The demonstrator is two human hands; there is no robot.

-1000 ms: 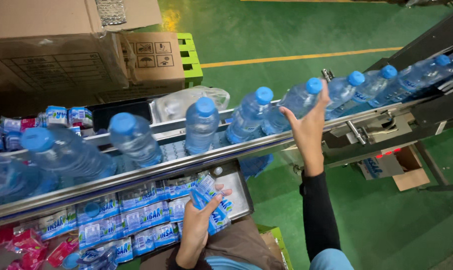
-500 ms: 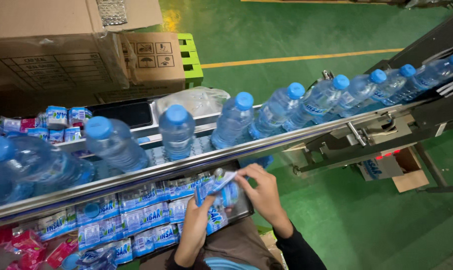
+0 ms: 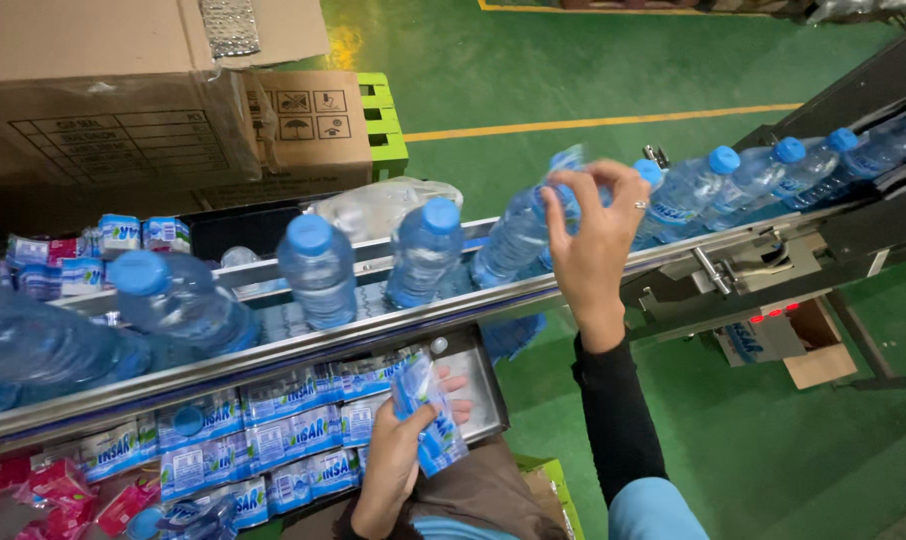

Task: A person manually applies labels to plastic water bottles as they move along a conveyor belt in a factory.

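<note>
In the head view, our right hand point(image 3: 595, 240) is raised over the conveyor point(image 3: 373, 335), its fingers point(image 3: 573, 200) curled around the neck and cap end of a clear water bottle point(image 3: 521, 235) with a blue cap, seemingly slipping a blue label sleeve point(image 3: 565, 160) over it. That bottle stands tilted in the line, its long axis running from the belt up toward the fingertips, so it lies directly under and inside the grip. More capped bottles point(image 3: 318, 270) stand beyond the fingers to either side, apart from them. Lower down, our left hand point(image 3: 398, 455) is closed on a small bundle of blue-and-white label sleeves point(image 3: 428, 415), held just above the metal tray point(image 3: 478, 395), with rows of labels point(image 3: 243, 445) beside the fingers. The right hand is much nearer the bottle; the left is well below the rail.
</note>
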